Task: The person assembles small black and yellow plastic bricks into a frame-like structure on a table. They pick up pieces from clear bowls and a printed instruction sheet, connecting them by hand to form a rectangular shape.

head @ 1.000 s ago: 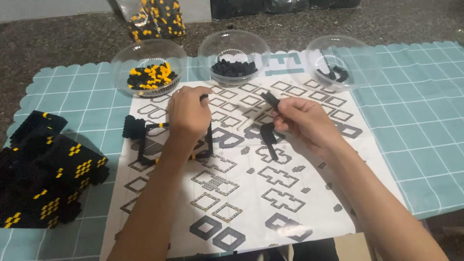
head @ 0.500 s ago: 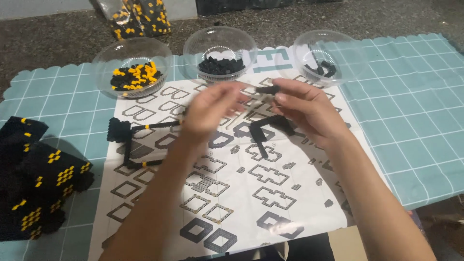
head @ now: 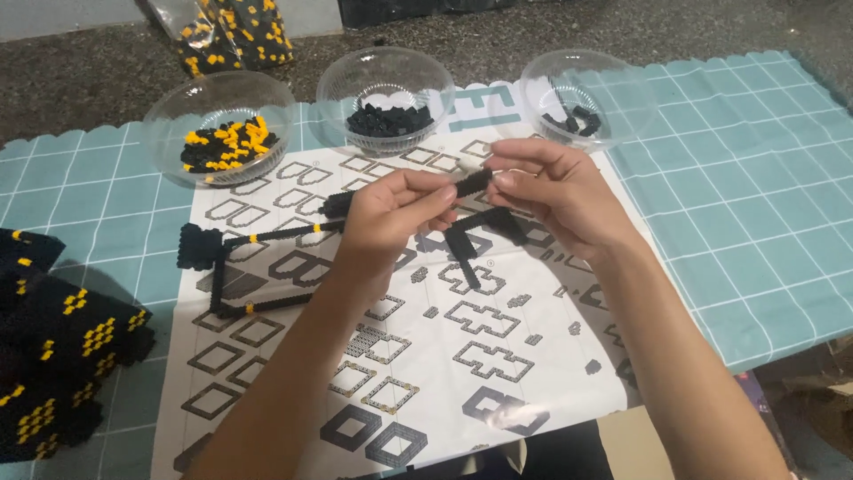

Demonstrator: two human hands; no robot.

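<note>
My left hand [head: 391, 213] and my right hand [head: 551, 191] are raised above a white instruction sheet [head: 400, 356] and pinch a thin black brick strip [head: 471, 184] between their fingertips. The strip runs left behind my left hand to a small black end [head: 336, 204]. On the sheet lies a black brick frame [head: 227, 271] with small yellow studs. A black angled brick piece [head: 475, 233] rests under my hands.
Three clear bowls stand at the back: one with black and yellow bricks [head: 220, 142], one with black bricks [head: 387, 120], one nearly bare [head: 577, 116]. A black and yellow brick model [head: 62, 347] sits at the left. A bag of bricks [head: 222, 31] lies beyond the teal grid mat [head: 755, 204].
Both hands have lifted off the sheet and come together. The black strip now spans between their fingertips, where earlier my right hand held a small piece alone.
</note>
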